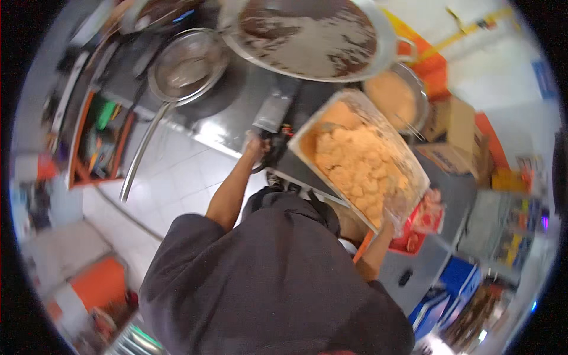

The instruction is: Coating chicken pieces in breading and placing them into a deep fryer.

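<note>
My left hand (258,147) is at the counter's front edge, closely against a dark object below a pale rectangular thing (271,111); blur hides its grip. In a clear plastic glove, my right hand (395,211) is over the near right end of a large tray (306,153) of lumpy orange coating or coated pieces (355,155); its fingers are blurred. Right of that hand lies a red basket (406,244) with pink, raw-looking pieces (430,213). Beyond the tray stand a wide metal pan (228,42) of dark, foamy liquid and a metal bowl (424,84) of orange mix.
A long-handled round strainer (153,84) sits on the steel counter (199,120) at left, its handle jutting past the edge. An open cardboard box (457,128) stands behind the tray. An orange-framed rack (88,179) is at far left, a blue box (452,284) at lower right.
</note>
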Available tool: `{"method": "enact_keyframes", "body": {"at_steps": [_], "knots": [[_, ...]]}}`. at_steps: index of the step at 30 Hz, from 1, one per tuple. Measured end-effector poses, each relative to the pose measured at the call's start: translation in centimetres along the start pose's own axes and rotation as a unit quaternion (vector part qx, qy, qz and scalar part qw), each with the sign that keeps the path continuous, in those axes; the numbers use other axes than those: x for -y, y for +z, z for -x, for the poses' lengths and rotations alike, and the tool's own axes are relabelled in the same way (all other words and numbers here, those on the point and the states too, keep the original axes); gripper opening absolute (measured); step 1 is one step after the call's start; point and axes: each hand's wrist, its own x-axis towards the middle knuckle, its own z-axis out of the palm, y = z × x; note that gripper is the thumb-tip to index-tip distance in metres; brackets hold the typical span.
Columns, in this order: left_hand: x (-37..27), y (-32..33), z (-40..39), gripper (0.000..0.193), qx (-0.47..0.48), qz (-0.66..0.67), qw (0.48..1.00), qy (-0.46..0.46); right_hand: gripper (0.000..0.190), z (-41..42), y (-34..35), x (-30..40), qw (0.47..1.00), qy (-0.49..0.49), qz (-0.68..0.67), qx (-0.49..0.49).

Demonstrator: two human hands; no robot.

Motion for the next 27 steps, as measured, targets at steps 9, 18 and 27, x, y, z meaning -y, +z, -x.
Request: {"method": "enact_keyframes", "body": {"at_steps": [9, 18, 27], "knots": [[-11.5, -6.0, 15.7, 0.052, -0.29, -0.577, 0.716, 0.265, 0.031, -2.7, 4.5, 0.6, 0.97, 0.008, -0.239, 0.047], [-22.1, -10.8, 17.0, 0.031, -0.354, -0.811, 0.338, 0.32, 0.02, -5.7, 5.3, 7.2, 0.96, -0.029, -0.279, -0.011], [-22.7, -11.0, 16.4, 0.025, -0.361, -0.759, 0.453, 0.298, 0.022, -3.0, 1.4, 10.6, 0.956, -0.001, -0.292, 0.001]]}}
